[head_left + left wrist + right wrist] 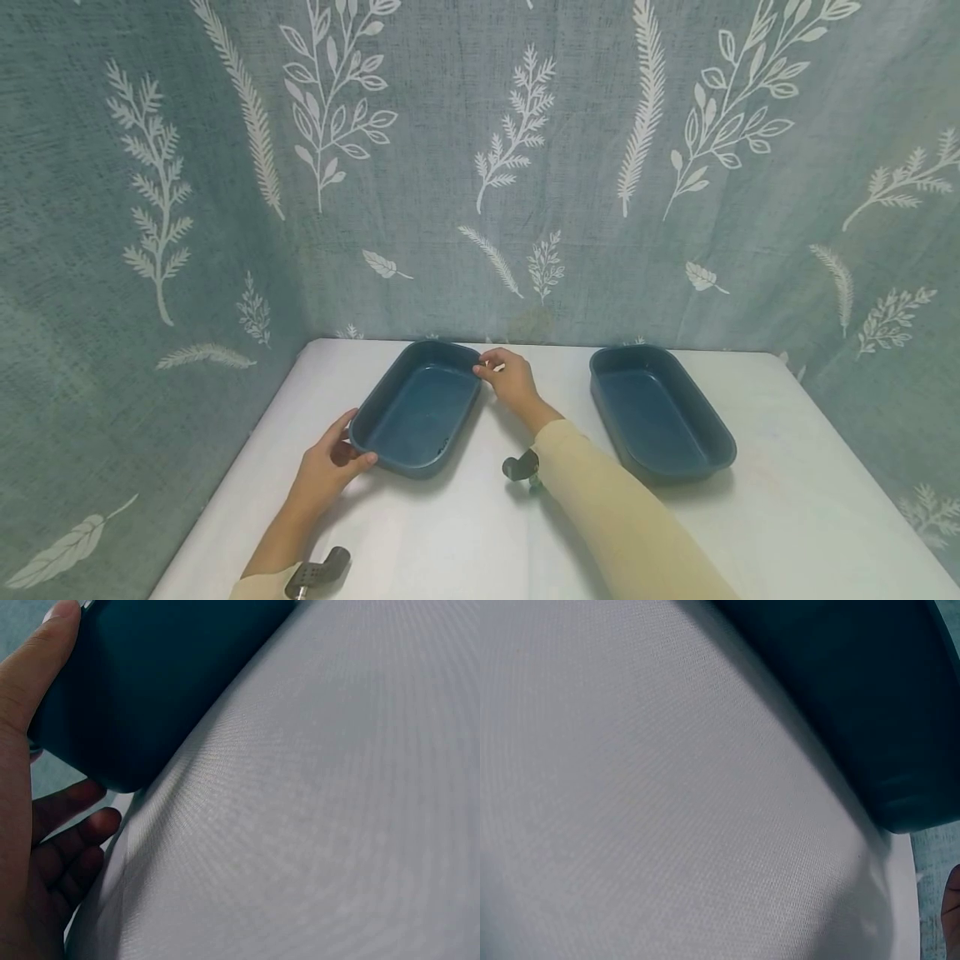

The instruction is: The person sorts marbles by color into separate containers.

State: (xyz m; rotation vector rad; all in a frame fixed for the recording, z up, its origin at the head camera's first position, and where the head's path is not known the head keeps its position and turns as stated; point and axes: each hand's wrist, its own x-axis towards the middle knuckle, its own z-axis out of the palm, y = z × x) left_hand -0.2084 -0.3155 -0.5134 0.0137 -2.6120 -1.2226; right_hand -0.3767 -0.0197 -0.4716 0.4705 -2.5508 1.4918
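A blue rectangular plastic basin (427,408) with rounded corners lies aslant on the left part of the white table. My left hand (321,471) grips its near left corner, the thumb against the front side and the fingers around the left. In the left wrist view the thumb (52,641) lies along the basin's outer wall (150,690), and some fingers curl below the corner. At the far right corner my right hand (512,382) pinches the rim. The right wrist view catches the basin's outer wall (862,697) and only a sliver of that hand.
A second blue basin (660,408) stands on the right of the white-covered table (480,542). Grey-green curtains (450,167) with white leaf prints hang behind the table and on both sides.
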